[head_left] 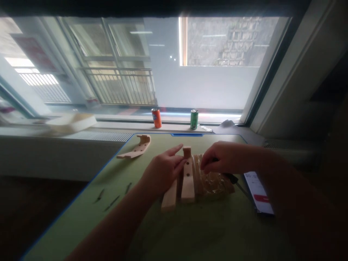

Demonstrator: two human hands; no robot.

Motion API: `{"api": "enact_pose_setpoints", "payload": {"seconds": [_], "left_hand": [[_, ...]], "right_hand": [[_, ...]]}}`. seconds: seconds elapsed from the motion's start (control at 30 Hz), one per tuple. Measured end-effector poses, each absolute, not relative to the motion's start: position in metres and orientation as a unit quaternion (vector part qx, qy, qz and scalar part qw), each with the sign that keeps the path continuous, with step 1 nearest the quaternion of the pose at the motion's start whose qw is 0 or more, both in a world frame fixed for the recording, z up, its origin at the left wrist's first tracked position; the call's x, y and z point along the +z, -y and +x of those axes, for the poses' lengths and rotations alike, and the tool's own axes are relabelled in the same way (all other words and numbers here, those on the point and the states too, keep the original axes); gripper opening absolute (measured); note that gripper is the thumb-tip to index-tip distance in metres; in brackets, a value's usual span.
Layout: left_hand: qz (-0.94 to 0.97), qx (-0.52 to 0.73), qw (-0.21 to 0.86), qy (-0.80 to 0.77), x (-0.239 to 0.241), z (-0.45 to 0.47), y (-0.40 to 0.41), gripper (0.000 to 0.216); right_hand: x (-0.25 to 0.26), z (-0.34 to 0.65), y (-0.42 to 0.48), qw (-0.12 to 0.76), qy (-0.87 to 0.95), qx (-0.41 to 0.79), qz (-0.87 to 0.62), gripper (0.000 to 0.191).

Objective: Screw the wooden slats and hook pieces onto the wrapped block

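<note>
My left hand (pixel 161 172) lies over a pale wooden strip (pixel 170 197), its fingers stretched out. Its fingertips touch a second wooden piece (pixel 187 185), which has dark holes and a raised block at its far end. My right hand (pixel 220 157) is closed above a clear plastic bag (pixel 212 183) that lies on something brown. A small dark bit shows by its fingers, but what they pinch is hidden. A tool with a black handle (pixel 232 178) and a thin dark shaft lies beside the bag, partly beneath my right hand.
A curved wooden piece with holes (pixel 140 146) lies at the green table's (pixel 108 221) far left. Several small dark metal pieces (pixel 112 203) are nearer. A phone (pixel 259 194) lies at right. An orange can (pixel 156 119), a green can (pixel 194 119) and a pale tray (pixel 70 123) stand on the windowsill.
</note>
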State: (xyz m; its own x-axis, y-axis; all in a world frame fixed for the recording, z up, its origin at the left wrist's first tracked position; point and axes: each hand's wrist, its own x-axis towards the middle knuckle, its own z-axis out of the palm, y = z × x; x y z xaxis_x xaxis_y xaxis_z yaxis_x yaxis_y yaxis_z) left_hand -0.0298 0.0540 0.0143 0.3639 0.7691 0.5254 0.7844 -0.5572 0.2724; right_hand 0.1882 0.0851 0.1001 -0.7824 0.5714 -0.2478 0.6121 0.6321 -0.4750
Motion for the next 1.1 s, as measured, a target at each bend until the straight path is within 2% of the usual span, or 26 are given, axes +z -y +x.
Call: {"api": "enact_pose_setpoints", "payload": {"seconds": [0.27,0.4,0.57,0.8,1.1], "left_hand": [[-0.858,-0.269,-0.009,0.437,0.025,-0.037,-0.045,0.022],[-0.896,-0.237,-0.052,0.373,0.029,-0.04,-0.048,0.021],[-0.883,-0.23,-0.146,0.381,0.027,-0.048,-0.047,0.024],[-0.874,-0.233,-0.114,0.411,0.023,-0.052,-0.043,0.022],[-0.882,-0.184,-0.135,0.411,0.018,-0.054,-0.044,0.022]], "right_hand": [[0.085,0.178,-0.086,-0.061,-0.911,-0.207,0.353,0.026],[0.075,0.173,-0.089,-0.065,-0.912,-0.201,0.352,0.023],[0.065,0.165,-0.094,-0.092,-0.911,-0.206,0.346,0.02],[0.061,0.16,-0.096,-0.106,-0.91,-0.207,0.344,0.022],[0.061,0.153,-0.093,-0.092,-0.895,-0.218,0.378,0.021]]}}
